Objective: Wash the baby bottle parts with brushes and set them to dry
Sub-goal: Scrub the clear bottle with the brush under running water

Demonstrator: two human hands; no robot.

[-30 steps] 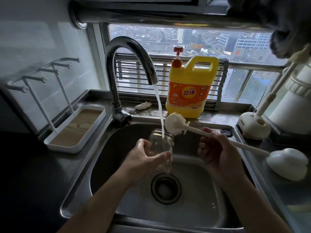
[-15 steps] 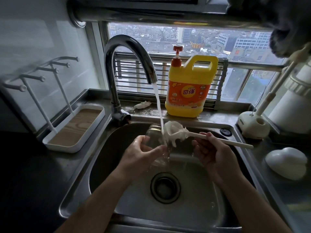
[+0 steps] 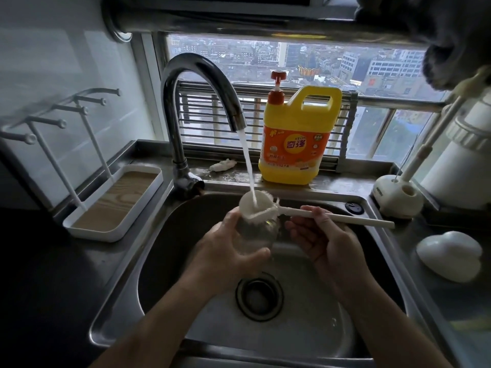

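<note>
At the far left a pegged rack stands on the worktop. Right of it the tap runs into the sink. Over the basin the left hand is wrapped round the clear bottle, which stands mouth up under the stream. The brush has its white head at that mouth, with water falling on it. Whether any bristles are already inside the neck is hard to tell. Its handle runs off to the right, pinched in the curled fingers of the right hand. On the far ledge stands a yellow soap jug, and further right are a brush stand and a white dome.

The step in hand looks like scrubbing the bottle's inside, early in the task. The next move calls for tipping the handle up so the head slides down the neck, while the left hand braces the wet, slippery bottle against the push.
</note>
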